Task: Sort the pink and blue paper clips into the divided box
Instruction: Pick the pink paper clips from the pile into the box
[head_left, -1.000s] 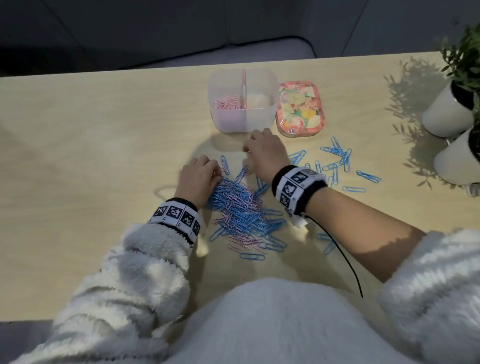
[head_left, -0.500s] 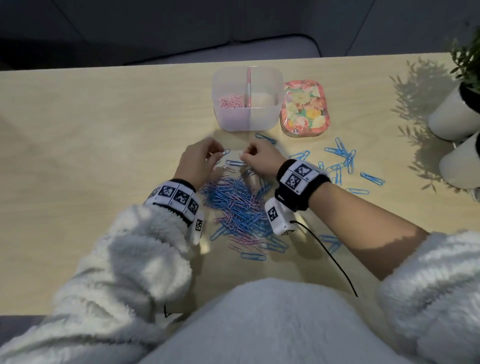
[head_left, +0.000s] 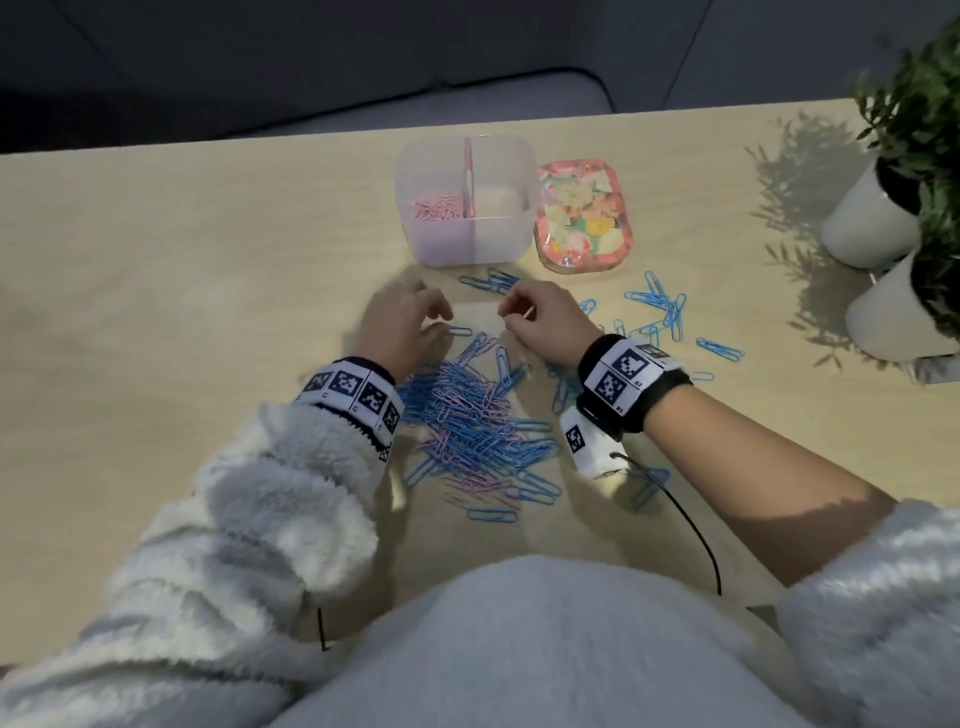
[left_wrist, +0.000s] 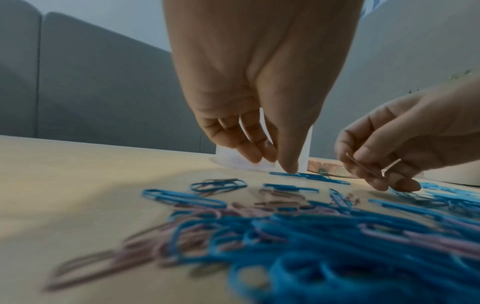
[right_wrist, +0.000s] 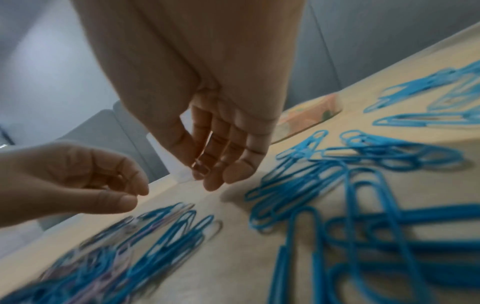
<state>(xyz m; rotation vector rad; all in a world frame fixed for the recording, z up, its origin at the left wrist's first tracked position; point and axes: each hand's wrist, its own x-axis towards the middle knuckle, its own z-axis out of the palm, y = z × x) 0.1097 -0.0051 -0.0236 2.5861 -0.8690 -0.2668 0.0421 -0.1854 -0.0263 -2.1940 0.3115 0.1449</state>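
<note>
The clear divided box (head_left: 511, 244) stands at the table's far middle, with pink clips (head_left: 436, 208) in its left compartment. A mixed pile of blue and pink paper clips (head_left: 478, 415) lies between my wrists. My left hand (head_left: 441, 319) hovers beyond the pile with loosely curled fingers that hold nothing. Its thumb tip (left_wrist: 291, 170) points down at a blue clip (left_wrist: 306, 175). My right hand (head_left: 511, 317) is raised just right of it and pinches a pink paper clip (left_wrist: 363, 166) between thumb and fingers (right_wrist: 200, 166).
The floral lid (head_left: 584, 215) lies right of the box. Loose blue clips (head_left: 660, 312) are spread to the right of my right hand, and a few (head_left: 491, 283) lie in front of the box. Two white plant pots (head_left: 872, 218) stand at the right edge.
Both hands left the pile and moved a little toward the box. The right hand lifted off the table with a pink clip. A few blue clips now lie in front of the box.
</note>
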